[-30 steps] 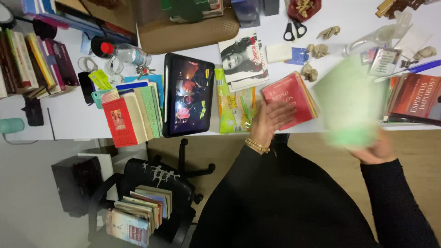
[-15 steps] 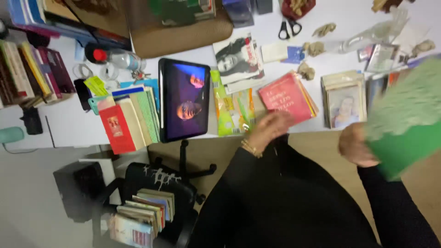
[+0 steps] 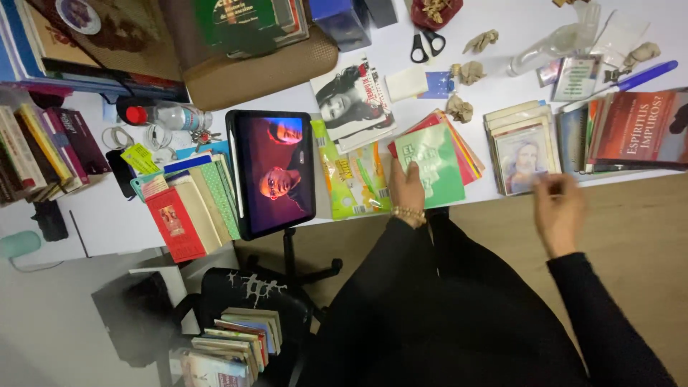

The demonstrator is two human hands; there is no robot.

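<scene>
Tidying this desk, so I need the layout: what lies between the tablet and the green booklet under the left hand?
In the head view, yellow-green packets lie flat between the tablet and the green booklet, which the left hand rests on.

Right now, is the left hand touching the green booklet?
Touching. The head view shows the left hand lying flat on the green booklet, fingers overlapping its lower left corner.

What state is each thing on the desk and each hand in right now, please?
Tablet: switched on, showing video.
Scissors: closed, lying flat.
Water bottle: capped, on its side.
Green booklet: closed, atop a pile.
Left hand: resting on the green booklet.
Right hand: empty, off the desk.
</scene>
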